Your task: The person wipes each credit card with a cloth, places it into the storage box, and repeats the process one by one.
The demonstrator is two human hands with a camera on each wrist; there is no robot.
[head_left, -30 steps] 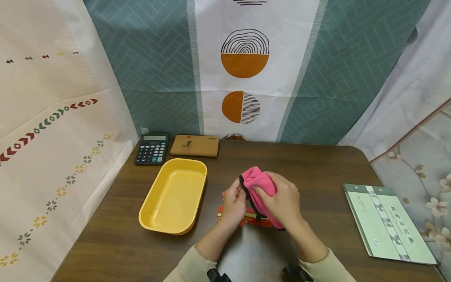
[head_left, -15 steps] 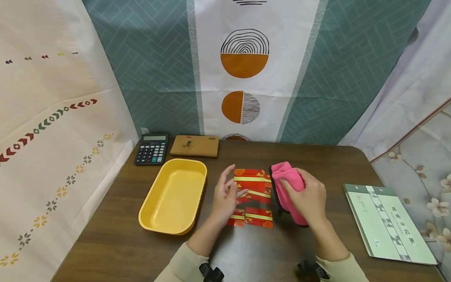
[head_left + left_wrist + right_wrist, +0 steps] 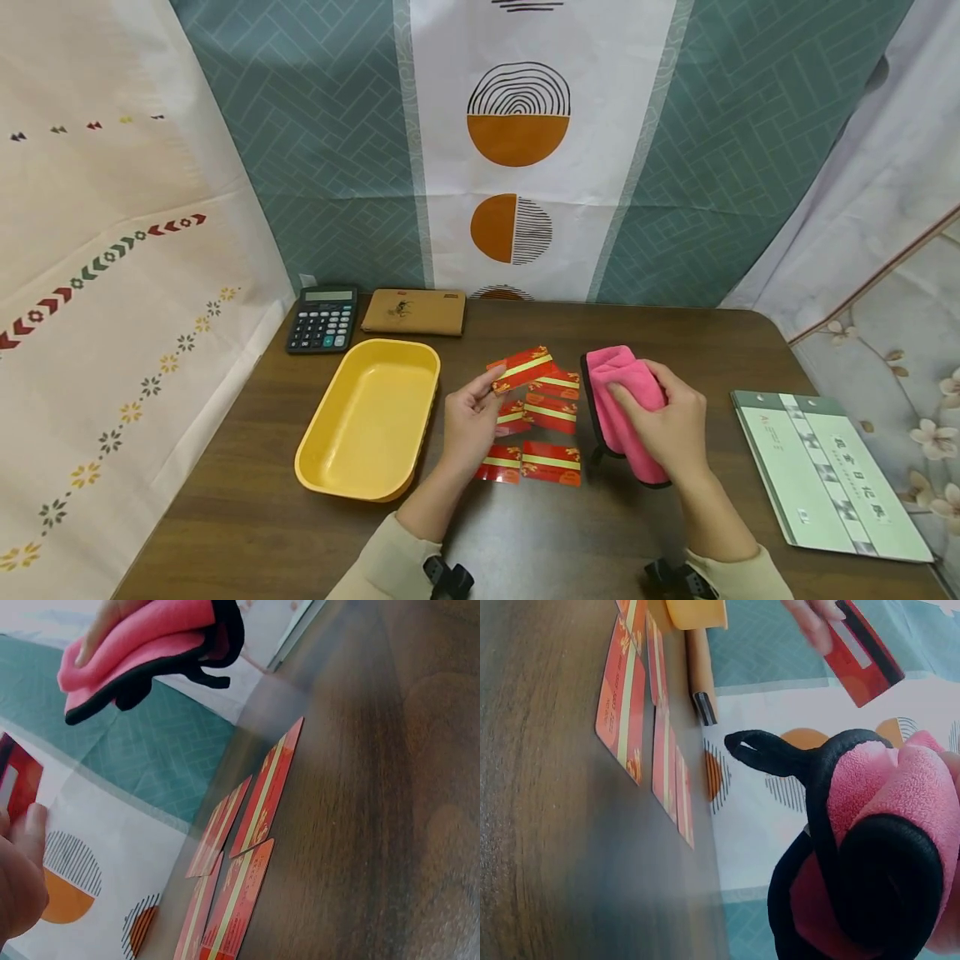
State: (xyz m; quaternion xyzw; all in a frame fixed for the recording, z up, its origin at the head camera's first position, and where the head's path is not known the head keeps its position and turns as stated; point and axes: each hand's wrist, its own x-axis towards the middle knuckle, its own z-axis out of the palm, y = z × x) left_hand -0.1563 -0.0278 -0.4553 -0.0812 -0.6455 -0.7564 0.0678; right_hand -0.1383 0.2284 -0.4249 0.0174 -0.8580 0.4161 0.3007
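My left hand (image 3: 470,423) pinches a red card (image 3: 522,369) with a yellow stripe, raised and tilted above the other cards. Its back, with a dark band and a pale strip, faces the right wrist camera. Several more red cards (image 3: 551,462) lie on the table just below that hand, some overlapping. To their right, my right hand (image 3: 670,417) grips a folded pink cloth (image 3: 618,392) with black edging. A black hanging loop (image 3: 761,750) sticks out from the cloth's edge in the right wrist view.
A yellow tray (image 3: 306,467) stands left of the cards on the brown table (image 3: 247,508). Behind it are a black calculator (image 3: 323,317) and a tan notebook (image 3: 415,312). A pale green calendar pad (image 3: 828,475) lies at the right.
The left hand has let go of the cloth and picked up a red card. The right hand has drawn the cloth to the right, uncovering the cards.
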